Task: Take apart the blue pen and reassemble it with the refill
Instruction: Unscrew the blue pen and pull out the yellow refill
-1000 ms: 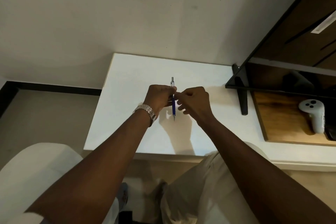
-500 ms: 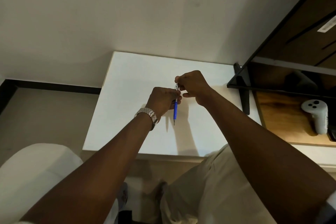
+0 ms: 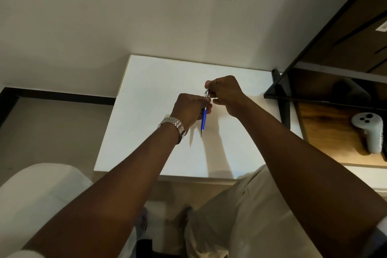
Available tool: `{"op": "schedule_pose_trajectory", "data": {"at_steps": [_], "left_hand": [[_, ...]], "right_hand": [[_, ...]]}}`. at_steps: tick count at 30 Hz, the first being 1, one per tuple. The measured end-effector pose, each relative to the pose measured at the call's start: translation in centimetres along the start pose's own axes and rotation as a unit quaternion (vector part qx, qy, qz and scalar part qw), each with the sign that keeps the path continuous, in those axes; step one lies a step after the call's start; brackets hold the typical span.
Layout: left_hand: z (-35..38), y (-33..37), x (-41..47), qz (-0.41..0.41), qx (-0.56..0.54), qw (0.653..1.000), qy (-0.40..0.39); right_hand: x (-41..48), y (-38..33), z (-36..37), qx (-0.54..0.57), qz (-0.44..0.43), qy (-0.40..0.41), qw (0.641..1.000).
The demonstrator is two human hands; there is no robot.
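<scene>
The blue pen (image 3: 203, 120) is held almost upright above the white table (image 3: 150, 115), its tip pointing down toward me and its silver clip end up. My left hand (image 3: 191, 109), with a metal watch on the wrist, grips the blue barrel around its upper part. My right hand (image 3: 227, 94) pinches the silver top end of the pen between fingertips and thumb. The middle of the pen is hidden by my fingers. No loose refill is visible.
A dark-framed shelf unit (image 3: 314, 52) stands at the right, with a wooden board (image 3: 326, 136) under it holding a white controller (image 3: 369, 134). A white rounded seat (image 3: 35, 195) is at the lower left. My legs in light trousers (image 3: 230, 222) are below the table edge.
My right hand has moved from the pen's middle up to its silver top end. Both hands and the pen have shifted slightly right; the pen stays in my left hand.
</scene>
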State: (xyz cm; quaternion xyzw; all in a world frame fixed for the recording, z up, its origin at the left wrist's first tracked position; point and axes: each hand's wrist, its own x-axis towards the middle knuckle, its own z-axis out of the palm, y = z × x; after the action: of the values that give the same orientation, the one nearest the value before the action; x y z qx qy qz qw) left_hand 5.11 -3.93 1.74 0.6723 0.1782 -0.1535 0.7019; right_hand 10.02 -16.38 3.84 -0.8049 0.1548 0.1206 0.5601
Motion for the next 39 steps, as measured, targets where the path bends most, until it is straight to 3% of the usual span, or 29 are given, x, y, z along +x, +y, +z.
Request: {"op": "schedule_pose_trajectory", "data": {"at_steps": [5,13,23,27,30,33,39], "left_hand": [[0.5,-0.8,-0.3,-0.050,-0.006,0.998,-0.031],[-0.5,-3.2,-0.3,-0.054,-0.032,0.998,-0.030],[-0.7,-3.5,0.6,-0.047,-0.039,0.998,-0.018],[-0.5,-3.7,0.5,-0.041,-0.028,0.999,-0.009],[-0.3,-3.4,0.6,-0.034,-0.031,0.999,-0.008],[0.0,-3.3,0.6,-0.026,-0.021,0.999,-0.015],[0.1,-3.5,0.3,-0.017,-0.016,0.999,-0.023]], "right_hand": [[1.9,0.3,-1.5,0.000,0.014,0.058,0.998],[1.4,5.2,-3.9,-0.283,-0.050,0.031,0.957],[1.5,7.1,-3.0,-0.343,-0.087,0.064,0.933],[0.9,6.2,-2.7,-0.325,-0.105,0.091,0.935],[0.2,4.6,-1.9,-0.248,-0.100,0.073,0.961],[-0.2,3.6,-1.0,-0.091,-0.004,0.023,0.996],[0.0,2.7,-0.7,-0.047,0.076,-0.005,0.996]]}}
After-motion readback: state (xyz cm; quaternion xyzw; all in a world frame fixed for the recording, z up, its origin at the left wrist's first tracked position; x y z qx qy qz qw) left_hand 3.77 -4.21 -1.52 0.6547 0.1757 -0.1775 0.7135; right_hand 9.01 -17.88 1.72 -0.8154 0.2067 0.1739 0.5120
